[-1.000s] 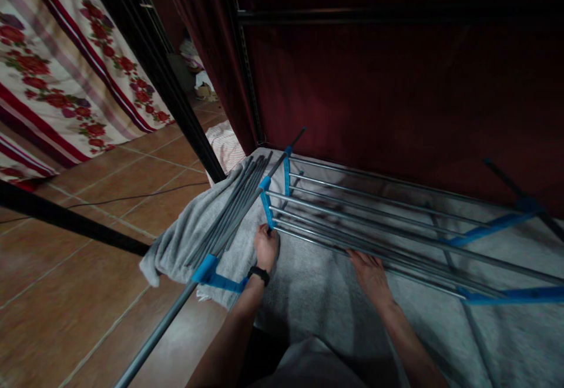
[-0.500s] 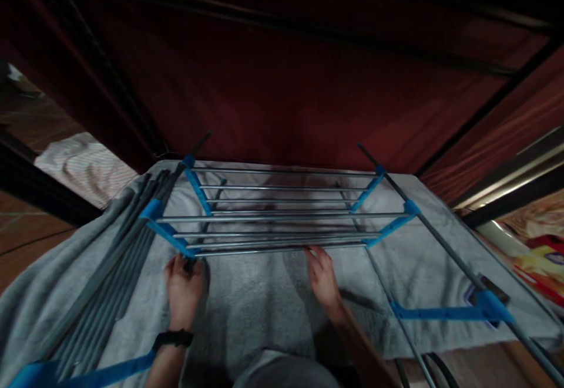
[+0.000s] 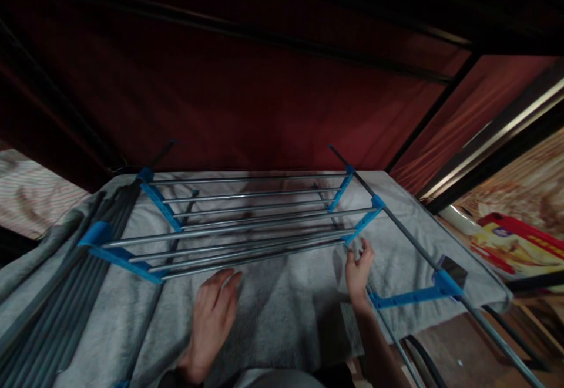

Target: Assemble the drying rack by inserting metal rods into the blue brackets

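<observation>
Rack (image 3: 282, 221) on blanket (image 3: 273, 303), along far edge; your left hand (image 3: 214, 314), fingers loosely bent, empty, just below front rod (image 3: 259, 259); your right hand (image 3: 358, 270), half open, empty, beside right bracket (image 3: 363, 223); probably best steady both ends evenly; box (image 3: 515, 244) past right edge, print unreadable

Rack (image 3: 268, 222) on the blanket (image 3: 282, 306), curtain (image 3: 264, 100) behind, tubes (image 3: 81, 294) at its left, box (image 3: 520, 244) far right.

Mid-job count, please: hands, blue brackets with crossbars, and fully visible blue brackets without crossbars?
Hands: 2 (left hand, right hand)
Brackets with crossbars: 4 (back left, back right, front left, front right)
Bare bracket: 1
Total: 7
Uncounted: blue sliver, bottom edge
</observation>
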### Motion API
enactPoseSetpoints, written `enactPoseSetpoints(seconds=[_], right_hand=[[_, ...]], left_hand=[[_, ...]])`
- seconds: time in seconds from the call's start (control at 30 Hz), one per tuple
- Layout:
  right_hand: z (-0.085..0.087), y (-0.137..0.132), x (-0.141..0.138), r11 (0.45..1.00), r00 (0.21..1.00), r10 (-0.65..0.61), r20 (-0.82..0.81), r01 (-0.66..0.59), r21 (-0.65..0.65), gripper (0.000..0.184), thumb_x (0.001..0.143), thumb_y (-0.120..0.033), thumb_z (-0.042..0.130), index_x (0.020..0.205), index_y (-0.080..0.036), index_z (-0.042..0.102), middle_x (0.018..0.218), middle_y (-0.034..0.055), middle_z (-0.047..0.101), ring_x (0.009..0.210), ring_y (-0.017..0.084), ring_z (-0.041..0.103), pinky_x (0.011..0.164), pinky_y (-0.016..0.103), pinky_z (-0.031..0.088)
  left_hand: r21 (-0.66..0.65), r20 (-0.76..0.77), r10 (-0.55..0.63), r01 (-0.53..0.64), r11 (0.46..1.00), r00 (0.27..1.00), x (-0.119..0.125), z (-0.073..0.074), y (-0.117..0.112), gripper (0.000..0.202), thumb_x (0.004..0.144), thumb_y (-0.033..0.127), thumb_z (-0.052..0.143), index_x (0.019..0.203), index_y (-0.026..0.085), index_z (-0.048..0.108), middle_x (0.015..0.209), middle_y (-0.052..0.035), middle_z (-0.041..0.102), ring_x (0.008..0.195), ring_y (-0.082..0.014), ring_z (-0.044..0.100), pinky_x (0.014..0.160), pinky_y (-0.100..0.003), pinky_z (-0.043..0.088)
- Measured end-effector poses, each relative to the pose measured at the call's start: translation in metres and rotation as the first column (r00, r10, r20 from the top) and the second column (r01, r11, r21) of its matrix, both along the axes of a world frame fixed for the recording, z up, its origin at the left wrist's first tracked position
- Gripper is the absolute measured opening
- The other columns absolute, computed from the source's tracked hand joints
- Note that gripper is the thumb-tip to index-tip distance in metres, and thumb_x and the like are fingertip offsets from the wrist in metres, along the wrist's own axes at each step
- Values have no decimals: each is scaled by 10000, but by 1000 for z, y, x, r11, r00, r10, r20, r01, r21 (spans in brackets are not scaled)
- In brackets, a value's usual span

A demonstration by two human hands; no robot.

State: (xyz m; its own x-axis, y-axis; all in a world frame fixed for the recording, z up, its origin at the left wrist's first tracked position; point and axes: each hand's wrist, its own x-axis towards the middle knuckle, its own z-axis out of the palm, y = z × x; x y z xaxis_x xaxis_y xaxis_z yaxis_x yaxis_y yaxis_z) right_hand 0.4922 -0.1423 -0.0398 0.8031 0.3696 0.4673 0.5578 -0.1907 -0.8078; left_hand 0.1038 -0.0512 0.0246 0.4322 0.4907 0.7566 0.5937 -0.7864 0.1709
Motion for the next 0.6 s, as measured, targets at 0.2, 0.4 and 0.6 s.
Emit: enactPoseSetpoints(seconds=[0.2, 0.4, 0.6], right_hand=[[23, 22, 24, 999, 999, 48, -5, -48, -11, 640, 915, -428, 490, 1511, -202, 437, 1519, 175, 499, 1399, 277, 484, 1212, 507, 376], [21, 34, 35, 994, 994, 103, -39, -105, -42, 655, 940, -493, 473, 1507, -168, 434, 1449, 211, 588, 1321, 294, 589, 1127, 511, 468], [24, 32, 37, 990, 992, 117, -40, -119, -72, 607, 951, -521, 484, 1452, -177, 477, 1423, 203, 603, 1279, 288, 614, 1074, 475, 495]], left_hand=[[1, -161, -31, 31, 1000, 986, 65, 38, 22, 390, 1003, 131, 519, 1377, 186, 617, 1303, -137, 698, 1210, -279, 634, 1046, -420, 479], [-204, -359, -35, -42, 978, 933, 92, 49, 47, 348, 1008, 178, 503, 1294, 181, 701, 1192, -126, 754, 1107, -307, 676, 1036, -487, 480], [-284, -366, -32, -79, 956, 930, 93, 57, 51, 365, 1007, 162, 462, 1226, 190, 753, 1076, -133, 772, 1026, -309, 700, 938, -460, 504]])
